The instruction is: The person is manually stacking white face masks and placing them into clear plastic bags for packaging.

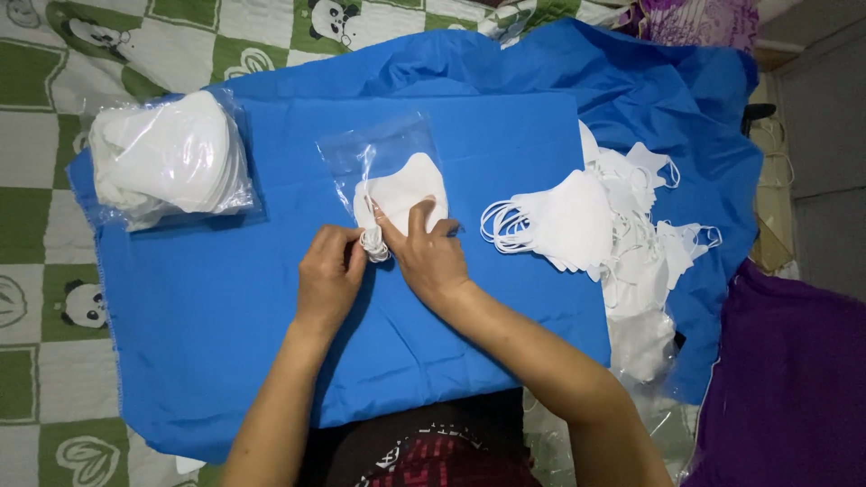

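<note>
Two hands (329, 271) (428, 252) press one mask (403, 194) into one bag (383, 149).

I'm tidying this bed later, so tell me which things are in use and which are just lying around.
In use: left hand, right hand, white mask, clear sleeve, loose masks, bagged masks, blue cloth.
Lying around: panda quilt, purple fabric.

We see two bare arms, no sleeves. Left hand (327, 275), right hand (428, 257): no rings. Dark top, red pattern.
</note>
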